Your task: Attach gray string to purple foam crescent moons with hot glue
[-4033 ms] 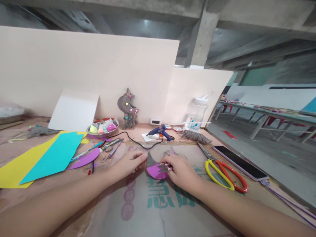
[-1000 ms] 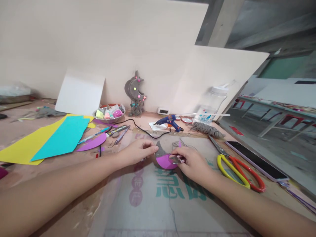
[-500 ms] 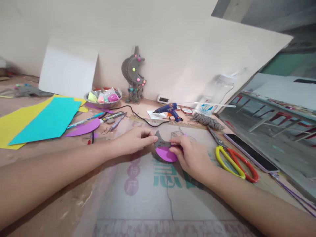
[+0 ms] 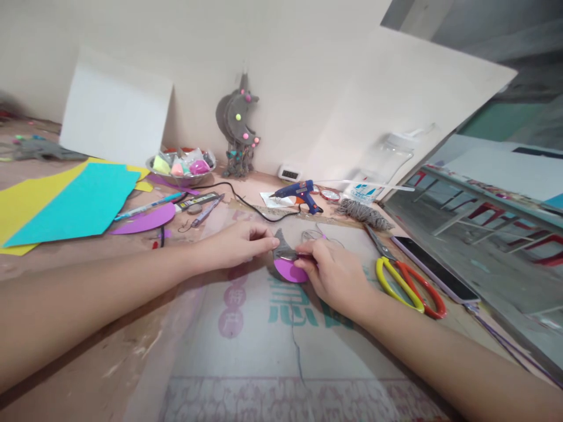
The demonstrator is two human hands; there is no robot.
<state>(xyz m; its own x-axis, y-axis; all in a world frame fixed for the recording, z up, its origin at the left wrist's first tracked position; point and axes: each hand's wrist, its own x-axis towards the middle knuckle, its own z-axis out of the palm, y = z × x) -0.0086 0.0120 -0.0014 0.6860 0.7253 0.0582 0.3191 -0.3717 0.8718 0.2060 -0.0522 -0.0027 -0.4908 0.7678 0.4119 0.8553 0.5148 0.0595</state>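
Observation:
Between my two hands is a small dark grey crescent (image 4: 284, 244) with a curved piece of purple paper (image 4: 290, 271) along its lower side. My left hand (image 4: 240, 245) pinches the left edge of the crescent between thumb and fingertips. At its other end, my right hand (image 4: 332, 271) is closed on the crescent and the purple paper, its fingers hiding that end. Both hands are just above a printed translucent plastic sheet (image 4: 206, 363). A loop of thin grey cord (image 4: 311, 234) lies behind my right fingers.
A blue glue gun (image 4: 299, 192) with a black cable lies behind the hands. Scissors (image 4: 400, 281) and a phone (image 4: 433, 266) are at right, grey yarn (image 4: 365, 214) behind them. Coloured sheets (image 4: 79, 205) lie left, near a bowl (image 4: 180, 177). A decorated grey moon (image 4: 237, 120) stands against the wall.
The view has shifted slightly, so the table's things sit a little further left and higher. The crescent and purple paper look tilted slightly differently; both hands keep their hold.

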